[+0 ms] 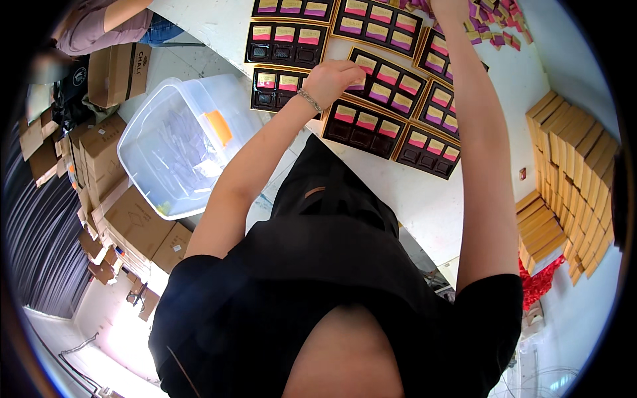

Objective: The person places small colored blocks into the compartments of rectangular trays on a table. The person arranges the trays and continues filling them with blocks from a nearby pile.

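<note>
My left hand (334, 81), a bracelet at its wrist, reaches over the near edge of a black tray with gold edging (377, 79). Its fingers are closed in a pinch beside the tray's pink and purple wrapped squares; what they hold is too small to make out. My right hand (450, 8) is at the top edge of the picture, next to a loose pile of small wrapped squares (496, 21); its fingers are cut off from view. Several similar trays lie close together. In the front tray (363, 135), pink squares fill the far row and the near compartments look dark.
Left of the white table (424, 212) stands a clear plastic bin (142, 149) with an orange latch. Cardboard boxes (99, 156) crowd the left side. Stacked gold-brown boxes (574, 179) stand at the right, near red shredded material (541, 285). Another person (89, 30) is at upper left.
</note>
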`<state>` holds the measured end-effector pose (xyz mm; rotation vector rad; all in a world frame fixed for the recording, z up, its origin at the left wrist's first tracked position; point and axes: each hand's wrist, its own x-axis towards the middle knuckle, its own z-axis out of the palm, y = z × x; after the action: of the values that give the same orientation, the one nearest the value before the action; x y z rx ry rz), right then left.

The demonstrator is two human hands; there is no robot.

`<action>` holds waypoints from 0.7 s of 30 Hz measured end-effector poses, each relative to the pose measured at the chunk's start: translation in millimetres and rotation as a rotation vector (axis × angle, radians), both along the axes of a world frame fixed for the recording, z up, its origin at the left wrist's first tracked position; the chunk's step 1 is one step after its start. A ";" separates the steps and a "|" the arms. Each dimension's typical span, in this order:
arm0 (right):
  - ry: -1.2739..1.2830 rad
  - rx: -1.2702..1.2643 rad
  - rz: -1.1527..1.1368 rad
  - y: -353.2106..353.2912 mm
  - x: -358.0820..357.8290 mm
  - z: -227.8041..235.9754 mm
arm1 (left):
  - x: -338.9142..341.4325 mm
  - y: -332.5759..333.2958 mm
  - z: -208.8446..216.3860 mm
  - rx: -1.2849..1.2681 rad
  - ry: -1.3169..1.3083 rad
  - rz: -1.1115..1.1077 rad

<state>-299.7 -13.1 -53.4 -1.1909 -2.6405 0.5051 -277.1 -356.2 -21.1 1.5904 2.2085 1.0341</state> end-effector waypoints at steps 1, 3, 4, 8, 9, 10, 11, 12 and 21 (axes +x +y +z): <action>0.146 -0.069 -0.002 0.5 12.9 -2.5 | -0.7 2.5 -0.6 0.043 0.037 0.004; 0.432 -0.213 0.001 -12.4 45.4 -0.2 | 2.6 4.4 -0.6 0.122 0.105 0.019; 0.533 -0.366 -0.045 -36.4 62.0 12.9 | 2.6 4.7 3.0 0.146 0.167 0.033; 0.594 -0.979 -0.271 -134.5 150.4 67.4 | 24.6 -13.5 22.7 0.093 -0.077 0.380; 0.587 -1.091 -0.242 -157.3 170.1 69.2 | 34.7 -15.0 33.7 0.090 -0.343 0.422; 0.613 -1.190 -0.245 -182.5 181.4 73.9 | 45.8 -13.3 46.3 0.080 -0.611 0.467; 0.637 -1.289 -0.242 -204.9 188.8 78.4 | 55.1 -13.3 54.5 0.072 -0.880 0.515; 0.567 -1.389 -0.255 -221.0 191.1 81.1 | 59.5 -17.7 54.0 0.087 -0.931 0.452; 0.066 0.065 0.724 -254.1 166.4 50.4 | -50.2 -61.2 14.1 -0.176 -0.207 0.718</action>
<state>-133.3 -267.2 -3.0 -0.1541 -2.9388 0.5399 -327.2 -417.4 -7.0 0.5709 2.6740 1.0535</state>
